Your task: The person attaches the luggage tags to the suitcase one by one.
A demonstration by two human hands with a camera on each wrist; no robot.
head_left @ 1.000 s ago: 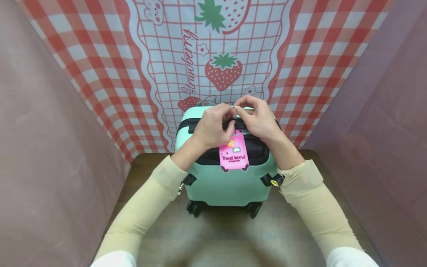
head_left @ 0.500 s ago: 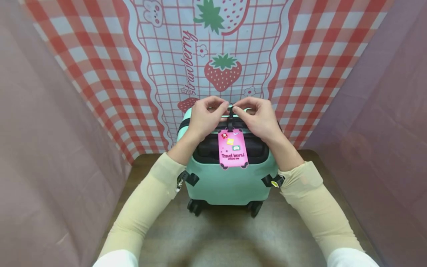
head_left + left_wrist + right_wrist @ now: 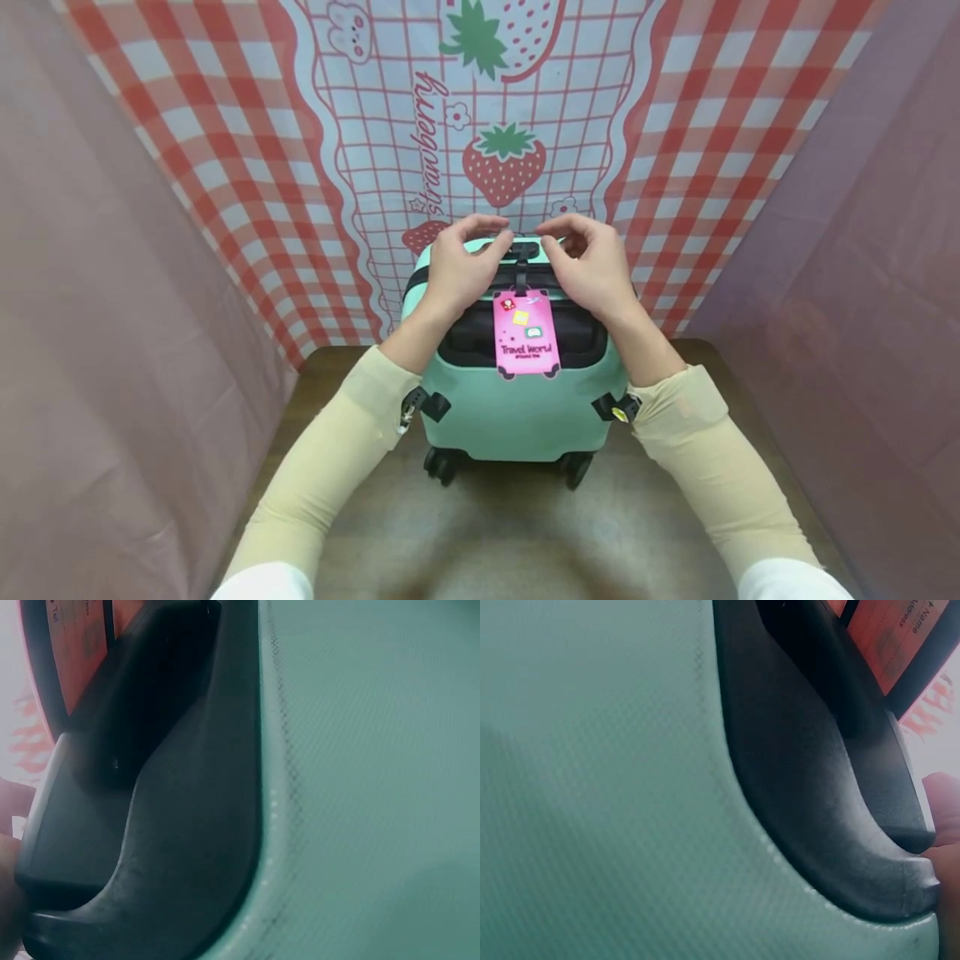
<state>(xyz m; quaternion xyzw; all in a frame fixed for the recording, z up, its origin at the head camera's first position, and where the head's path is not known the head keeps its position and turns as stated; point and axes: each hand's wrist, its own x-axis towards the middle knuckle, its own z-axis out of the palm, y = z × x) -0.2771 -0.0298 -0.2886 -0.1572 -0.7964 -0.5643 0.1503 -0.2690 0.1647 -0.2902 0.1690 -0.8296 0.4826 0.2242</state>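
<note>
A pink luggage tag [image 3: 526, 337] lettered "Travel World" hangs by its black strap [image 3: 521, 271] at the top middle of a mint-green suitcase [image 3: 517, 417]. My left hand [image 3: 459, 265] is just left of the strap, and my right hand [image 3: 594, 265] just right of it. Both hover over the suitcase top with fingers loosely bent, thumbs apart from forefingers, nothing between them. The wrist views show the black handle [image 3: 71, 832] close up, with part of the tag's orange back [image 3: 892, 641], bearing "Name" and "Address". Only blurred bits of each hand show there.
The suitcase stands on black wheels [image 3: 576, 468] on a brown wooden table [image 3: 495, 542]. Behind it hangs a strawberry-print checked cloth [image 3: 675, 150]. Plain pinkish curtains [image 3: 135, 333] close off the left and right sides.
My left hand has moved up and left, off the strap. My right hand has shifted slightly right and let go of the strap. The tag now hangs free in full view.
</note>
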